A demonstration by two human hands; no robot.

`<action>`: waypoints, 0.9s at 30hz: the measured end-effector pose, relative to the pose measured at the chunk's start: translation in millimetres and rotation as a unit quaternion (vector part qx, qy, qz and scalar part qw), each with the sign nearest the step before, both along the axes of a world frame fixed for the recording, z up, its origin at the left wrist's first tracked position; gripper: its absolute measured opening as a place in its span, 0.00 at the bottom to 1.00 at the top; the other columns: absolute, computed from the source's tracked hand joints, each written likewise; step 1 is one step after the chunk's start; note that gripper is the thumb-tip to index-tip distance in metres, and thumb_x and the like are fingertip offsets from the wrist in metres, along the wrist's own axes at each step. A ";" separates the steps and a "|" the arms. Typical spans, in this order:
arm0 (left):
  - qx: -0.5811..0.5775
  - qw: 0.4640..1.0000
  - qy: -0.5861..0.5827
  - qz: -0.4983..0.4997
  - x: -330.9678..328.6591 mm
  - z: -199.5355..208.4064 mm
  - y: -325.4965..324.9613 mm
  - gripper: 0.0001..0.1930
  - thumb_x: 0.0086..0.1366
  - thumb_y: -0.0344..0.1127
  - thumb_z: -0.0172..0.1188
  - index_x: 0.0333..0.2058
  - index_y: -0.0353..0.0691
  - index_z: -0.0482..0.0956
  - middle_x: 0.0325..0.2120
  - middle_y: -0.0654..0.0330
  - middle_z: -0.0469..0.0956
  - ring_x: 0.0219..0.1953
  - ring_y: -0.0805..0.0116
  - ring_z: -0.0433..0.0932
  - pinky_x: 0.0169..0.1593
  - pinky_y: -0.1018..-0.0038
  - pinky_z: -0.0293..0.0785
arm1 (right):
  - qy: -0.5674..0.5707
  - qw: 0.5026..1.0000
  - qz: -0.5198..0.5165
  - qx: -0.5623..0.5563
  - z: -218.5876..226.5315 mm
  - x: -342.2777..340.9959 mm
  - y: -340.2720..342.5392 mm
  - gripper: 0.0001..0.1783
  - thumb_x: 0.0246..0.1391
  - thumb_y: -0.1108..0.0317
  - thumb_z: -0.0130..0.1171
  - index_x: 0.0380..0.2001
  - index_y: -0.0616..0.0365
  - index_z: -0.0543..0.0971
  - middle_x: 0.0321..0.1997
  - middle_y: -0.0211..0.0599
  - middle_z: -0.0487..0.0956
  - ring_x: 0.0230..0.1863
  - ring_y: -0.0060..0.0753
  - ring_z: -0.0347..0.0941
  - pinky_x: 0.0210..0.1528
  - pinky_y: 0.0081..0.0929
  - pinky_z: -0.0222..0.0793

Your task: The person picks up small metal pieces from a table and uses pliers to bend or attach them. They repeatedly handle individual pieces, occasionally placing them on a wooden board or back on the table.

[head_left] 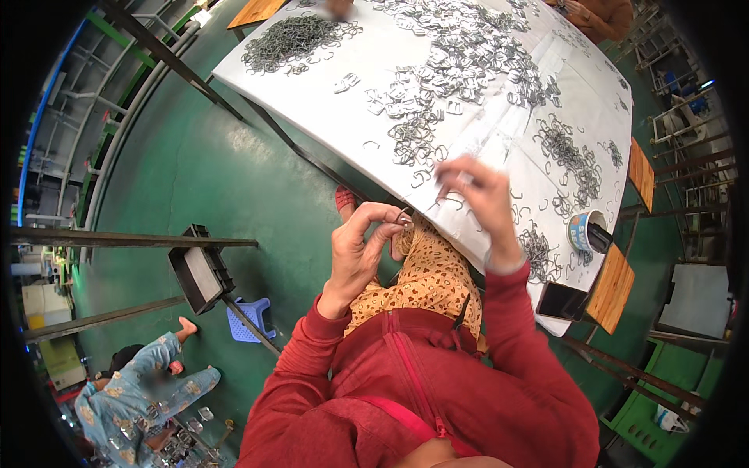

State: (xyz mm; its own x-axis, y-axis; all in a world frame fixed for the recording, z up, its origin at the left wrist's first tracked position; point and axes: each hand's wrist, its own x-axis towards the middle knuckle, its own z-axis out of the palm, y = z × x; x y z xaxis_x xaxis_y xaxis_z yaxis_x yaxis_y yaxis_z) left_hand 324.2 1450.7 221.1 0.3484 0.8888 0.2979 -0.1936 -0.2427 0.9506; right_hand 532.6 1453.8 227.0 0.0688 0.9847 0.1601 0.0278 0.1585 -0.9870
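Observation:
My left hand (360,248) is raised over my lap, just off the table's near edge. Its thumb and forefinger pinch a small dark metal piece (404,215), mostly covered by the fingertips, so its exact kind is unclear. Above the table's near edge, my right hand (484,195) is smeared by motion, its fingers bent downward. Whether it holds anything does not show. Loose dark curved metal hooks (413,139) lie on the white tabletop (312,113) around and beyond it. Farther back spreads a heap of silvery flat metal buckles (468,66).
A dense pile of dark hooks (292,40) sits far left, more hooks (573,160) at right. A blue-and-white can (581,232) and a dark phone-like slab (562,300) rest near the right corner. Other people work across the table and at lower left. A blue stool (251,320) stands left.

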 end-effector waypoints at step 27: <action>0.151 0.968 0.193 0.052 -0.9 -25.0 5.2 0.08 0.51 0.22 0.61 0.31 0.37 0.76 0.27 0.60 0.77 0.30 0.65 0.74 0.33 0.72 0.69 | 0.087 0.993 -0.041 -0.067 -5.1 -46.4 -38.8 0.12 0.49 0.81 0.58 0.39 0.67 0.78 0.32 0.37 0.79 0.27 0.18 0.74 0.19 0.11 0.67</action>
